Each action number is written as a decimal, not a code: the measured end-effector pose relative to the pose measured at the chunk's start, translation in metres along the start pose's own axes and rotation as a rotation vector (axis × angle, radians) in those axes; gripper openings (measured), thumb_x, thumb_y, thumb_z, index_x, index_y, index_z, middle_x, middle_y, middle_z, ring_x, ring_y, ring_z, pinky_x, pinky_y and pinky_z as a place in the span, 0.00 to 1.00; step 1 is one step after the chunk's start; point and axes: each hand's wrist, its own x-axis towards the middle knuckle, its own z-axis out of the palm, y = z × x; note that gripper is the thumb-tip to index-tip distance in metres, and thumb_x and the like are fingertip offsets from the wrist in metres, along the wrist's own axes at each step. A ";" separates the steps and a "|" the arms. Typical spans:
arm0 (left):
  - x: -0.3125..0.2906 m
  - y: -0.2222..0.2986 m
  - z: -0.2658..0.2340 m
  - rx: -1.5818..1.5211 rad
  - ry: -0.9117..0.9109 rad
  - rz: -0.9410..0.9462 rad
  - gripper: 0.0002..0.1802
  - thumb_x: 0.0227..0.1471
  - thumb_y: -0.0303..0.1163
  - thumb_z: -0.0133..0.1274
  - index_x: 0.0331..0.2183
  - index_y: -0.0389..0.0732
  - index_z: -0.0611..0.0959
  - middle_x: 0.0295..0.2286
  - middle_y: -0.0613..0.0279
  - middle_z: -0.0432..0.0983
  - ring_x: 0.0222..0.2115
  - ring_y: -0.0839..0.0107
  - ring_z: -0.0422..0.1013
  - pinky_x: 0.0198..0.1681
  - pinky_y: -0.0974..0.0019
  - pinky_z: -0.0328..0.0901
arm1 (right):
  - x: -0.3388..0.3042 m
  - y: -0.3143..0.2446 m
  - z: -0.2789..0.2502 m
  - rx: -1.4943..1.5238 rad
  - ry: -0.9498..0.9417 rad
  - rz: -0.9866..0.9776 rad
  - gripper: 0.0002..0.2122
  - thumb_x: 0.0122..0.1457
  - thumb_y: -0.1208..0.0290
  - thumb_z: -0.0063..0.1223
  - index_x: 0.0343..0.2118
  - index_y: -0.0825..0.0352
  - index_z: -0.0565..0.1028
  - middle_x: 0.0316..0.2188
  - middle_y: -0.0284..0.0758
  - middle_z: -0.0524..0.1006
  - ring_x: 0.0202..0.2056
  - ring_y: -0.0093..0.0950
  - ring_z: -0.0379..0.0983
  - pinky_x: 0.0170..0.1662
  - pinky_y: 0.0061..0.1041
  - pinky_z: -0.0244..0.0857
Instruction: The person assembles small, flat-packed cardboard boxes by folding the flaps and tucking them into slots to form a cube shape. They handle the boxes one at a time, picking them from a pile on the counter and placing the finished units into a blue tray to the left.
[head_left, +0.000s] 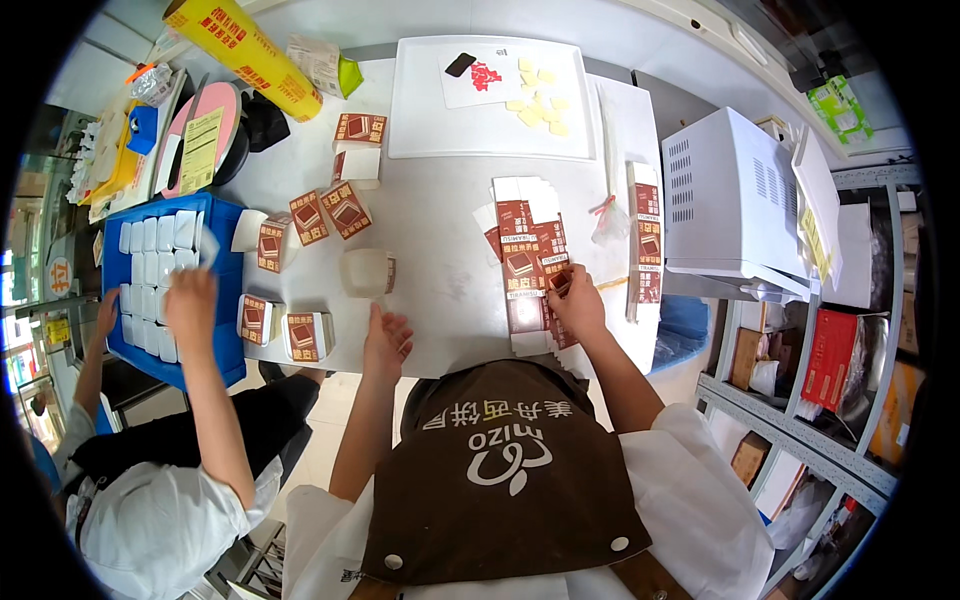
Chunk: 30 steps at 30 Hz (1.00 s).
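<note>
My left hand (387,342) is open, palm turned inward and fingers apart, just below a white tub (364,273) with a brown printed side. Nothing is in that hand. At the stack of flat brown-and-white printed cardboard sleeves (522,262), my right hand (578,302) has its fingers closed on the edge of a sleeve. The stack is fanned out lengthwise in front of me. To the left stand several sleeved tubs, among them a near one (308,337) and another (258,320) beside it.
A co-worker's hand (190,300) reaches over a blue crate (228,345) of white tubs. A white tray (420,140) with red and yellowish pieces lies at the back. More sleeves (646,240) lie near the right edge, beside a white machine (725,190). A yellow roll (245,55) lies back left.
</note>
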 end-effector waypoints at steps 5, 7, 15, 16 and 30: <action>-0.016 -0.019 0.024 0.140 -0.199 -0.029 0.24 0.62 0.55 0.44 0.45 0.44 0.75 0.36 0.67 0.77 0.30 0.74 0.71 0.36 0.69 0.65 | -0.011 -0.005 0.004 -0.196 0.082 -0.083 0.29 0.46 0.72 0.59 0.55 0.62 0.64 0.51 0.45 0.66 0.51 0.50 0.65 0.49 0.42 0.68; -0.024 -0.020 0.038 0.210 -0.248 0.020 0.22 0.62 0.51 0.44 0.46 0.43 0.75 0.36 0.66 0.77 0.30 0.74 0.71 0.36 0.70 0.66 | -0.013 -0.003 0.003 -0.227 0.075 -0.060 0.31 0.46 0.73 0.59 0.56 0.61 0.63 0.52 0.45 0.66 0.52 0.50 0.64 0.49 0.42 0.69; -0.035 -0.013 0.061 0.323 -0.358 0.154 0.20 0.60 0.47 0.47 0.44 0.41 0.77 0.37 0.62 0.78 0.33 0.75 0.72 0.39 0.71 0.64 | -0.017 0.006 -0.014 -0.242 0.060 -0.120 0.24 0.51 0.73 0.52 0.54 0.62 0.67 0.45 0.49 0.74 0.43 0.48 0.74 0.47 0.42 0.68; -0.035 -0.011 0.061 0.327 -0.365 0.157 0.20 0.60 0.47 0.47 0.43 0.41 0.77 0.37 0.62 0.79 0.33 0.75 0.72 0.39 0.71 0.64 | -0.017 0.004 -0.018 -0.242 0.073 -0.123 0.22 0.52 0.72 0.52 0.52 0.62 0.68 0.43 0.48 0.76 0.41 0.47 0.75 0.46 0.42 0.69; -0.101 0.047 0.107 -0.207 -0.739 0.477 0.39 0.60 0.63 0.40 0.57 0.41 0.67 0.50 0.60 0.69 0.46 0.69 0.68 0.50 0.61 0.63 | -0.046 -0.094 -0.032 0.590 -0.603 -0.354 0.08 0.65 0.67 0.52 0.33 0.67 0.74 0.21 0.23 0.69 0.24 0.12 0.61 0.28 0.17 0.58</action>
